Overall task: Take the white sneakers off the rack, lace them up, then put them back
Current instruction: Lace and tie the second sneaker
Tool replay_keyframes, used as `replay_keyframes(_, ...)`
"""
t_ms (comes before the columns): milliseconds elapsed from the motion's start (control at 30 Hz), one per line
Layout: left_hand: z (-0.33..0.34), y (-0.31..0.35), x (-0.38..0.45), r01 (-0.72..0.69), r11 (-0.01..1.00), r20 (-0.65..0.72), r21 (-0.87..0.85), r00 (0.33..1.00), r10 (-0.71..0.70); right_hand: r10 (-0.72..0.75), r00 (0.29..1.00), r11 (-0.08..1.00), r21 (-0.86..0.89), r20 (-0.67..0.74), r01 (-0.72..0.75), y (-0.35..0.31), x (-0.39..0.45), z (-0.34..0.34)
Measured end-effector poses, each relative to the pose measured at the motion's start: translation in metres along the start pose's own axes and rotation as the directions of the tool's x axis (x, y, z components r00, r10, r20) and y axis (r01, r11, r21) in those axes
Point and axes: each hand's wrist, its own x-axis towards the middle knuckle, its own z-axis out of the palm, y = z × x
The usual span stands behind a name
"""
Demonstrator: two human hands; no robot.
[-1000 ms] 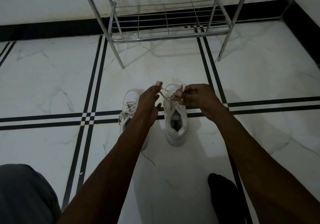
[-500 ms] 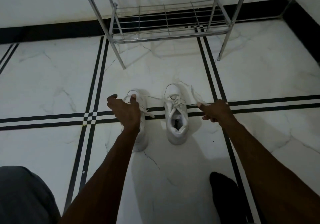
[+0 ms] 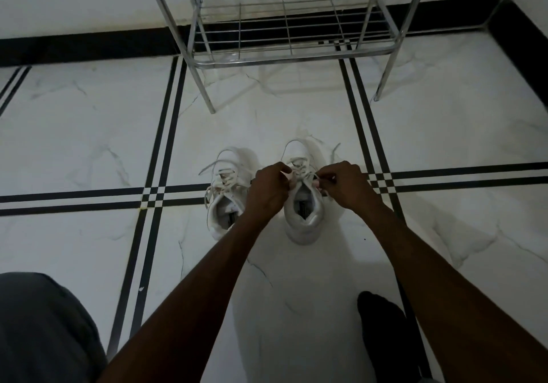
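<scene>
1. Two white lace-up sneakers stood side by side on the white marble floor (image 3: 89, 145), toes pointed toward the chrome wire shoe rack (image 3: 284, 56) and heels toward the person.
2. The right-hand white sneaker (image 3: 304, 219) sat just right of where the floor's black inlay stripes crossed its toe area; its collar opening faced up and showed a dark insole label.
3. The left-hand white sneaker (image 3: 224, 210) stood just beside it, not touching, with its white laces (image 3: 219, 172) lying loose in loops over the tongue and one strand trailing off to the left.
4. The left hand (image 3: 269, 187) was curled closed above the right-hand sneaker's tongue, thumb and fingers pinched on one end of that shoe's lace.
5. The right hand (image 3: 345, 184) was likewise curled closed at the opposite side of the same tongue, fingertips pinched on the other lace end.
6. The two hands sat close together, almost meeting over the eyelets, and both forearms reached forward from the bottom of the view.
7. The rack's lower wire shelf held no shoes and stood well apart from the sneakers, against the black skirting.
8. A grey-clad knee (image 3: 44, 329) showed at lower left, and a dark-socked foot (image 3: 382, 332) rested on the floor at lower right.
</scene>
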Motion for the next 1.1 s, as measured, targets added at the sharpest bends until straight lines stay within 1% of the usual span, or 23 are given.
replay_keyframes(133,-0.009,-0.001,0.003,0.047,0.999,0.012,-0.027,0.999,-0.047,-0.009,1.0,0.998,0.063,-0.001,0.009,-0.006,0.003,-0.005)
replay_keyframes(167,-0.013,-0.002,0.003,0.047,0.999,-0.005,0.013,0.999,-0.047,-0.006,1.0,0.997,0.073,0.003,0.006,-0.006,0.004,-0.007)
replay_keyframes(200,-0.019,-0.001,0.002,0.043,0.993,-0.037,0.107,0.999,-0.039,0.0,1.0,0.998,0.066,0.001,0.0,-0.004,0.006,-0.011)
replay_keyframes(267,-0.03,-0.006,0.0,0.024,0.929,-0.107,0.369,0.994,0.016,0.034,0.999,0.999,0.016,-0.031,-0.033,0.005,0.007,-0.015)
replay_keyframes(300,-0.033,-0.009,-0.002,0.027,0.898,-0.123,0.439,0.992,0.03,0.074,0.996,0.997,-0.012,-0.053,-0.075,0.011,0.006,-0.014)
replay_keyframes(367,-0.03,-0.016,-0.007,0.018,0.869,-0.129,0.495,0.99,0.053,0.151,0.986,0.986,-0.06,-0.072,-0.155,0.018,0.004,-0.005)
replay_keyframes(433,-0.023,-0.018,-0.01,-0.002,0.87,-0.134,0.493,0.988,0.078,0.136,0.988,0.98,-0.134,-0.067,-0.144,0.017,0.004,0.004)
replay_keyframes(500,-0.02,-0.02,-0.009,-0.016,0.88,-0.138,0.475,0.986,0.093,0.067,0.997,0.981,-0.179,-0.044,-0.074,0.014,0.004,0.007)
replay_keyframes(567,-0.018,-0.021,-0.007,-0.084,0.922,-0.068,0.378,0.991,0.118,-0.013,1.0,0.991,-0.135,-0.008,0.012,0.013,0.003,0.004)
replay_keyframes(633,-0.013,-0.016,-0.008,-0.17,0.957,0.027,0.233,0.985,0.169,-0.053,0.999,0.997,-0.049,0.008,0.053,0.011,0.0,0.001)
replay_keyframes(700,-0.006,-0.01,-0.009,-0.185,0.97,0.054,0.156,0.982,0.179,-0.077,0.997,0.997,-0.015,-0.006,0.076,0.008,0.0,0.003)
replay_keyframes(767,0.002,-0.007,-0.007,-0.13,0.974,0.026,0.186,0.991,0.128,-0.081,0.996,0.997,-0.011,-0.031,0.081,0.005,0.0,0.005)
replay_keyframes(833,0.005,-0.01,-0.004,-0.063,0.971,-0.04,0.232,0.996,0.074,-0.04,0.998,0.999,0.011,-0.047,0.04,0.003,0.001,0.005)
replay_keyframes(900,0.006,-0.011,-0.003,-0.018,0.984,-0.08,0.175,0.996,0.033,0.007,0.999,0.999,0.043,-0.044,-0.005,0.001,0.001,0.004)
replay_keyframes(933,0.006,-0.01,-0.004,-0.012,0.984,-0.096,0.179,0.995,0.029,0.01,0.999,0.999,0.052,-0.039,-0.008,-0.001,0.0,0.002)
replay_keyframes(967,0.006,-0.009,-0.004,-0.021,0.976,-0.11,0.217,0.993,0.045,-0.001,0.999,0.998,0.06,-0.038,0.003,-0.002,0.0,-0.001)
replay_keyframes(1033,0.006,-0.009,-0.004,-0.053,0.941,-0.129,0.334,0.986,0.102,-0.068,0.997,0.996,0.054,-0.045,0.071,-0.004,0.001,-0.004)
replay_keyframes(1100,0.006,-0.008,-0.003,-0.088,0.897,-0.122,0.432,0.98,0.155,-0.122,0.992,0.993,-0.007,-0.037,0.122,0.001,0.002,-0.005)
